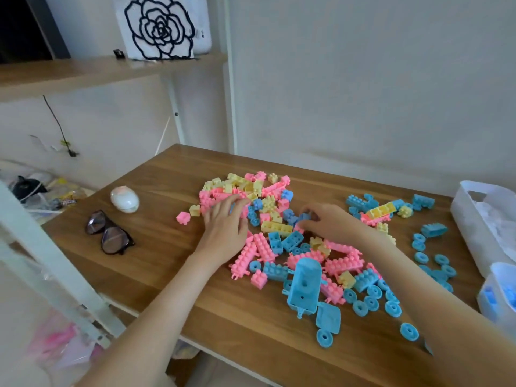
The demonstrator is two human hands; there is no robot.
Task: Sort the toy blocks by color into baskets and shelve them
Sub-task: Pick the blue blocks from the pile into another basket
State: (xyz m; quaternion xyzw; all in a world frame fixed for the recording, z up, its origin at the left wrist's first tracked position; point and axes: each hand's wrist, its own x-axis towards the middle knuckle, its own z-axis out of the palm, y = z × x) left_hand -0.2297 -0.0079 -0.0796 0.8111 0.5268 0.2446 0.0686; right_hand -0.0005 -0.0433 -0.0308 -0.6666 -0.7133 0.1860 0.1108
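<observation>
Head view: my left hand lies on pink toy blocks; I cannot tell if it holds any. My right hand pinches a blue block. They are piled on a brown wooden table by a pale wall. Glasses lie left, white baskets stand right, a shelf hangs above.

Wooden table strewn with pink, yellow and blue toy blocks heaped at centre, blue wheels scattered near right, dark-framed glasses and white egg-shaped object laid at left, white baskets set at right edge
</observation>
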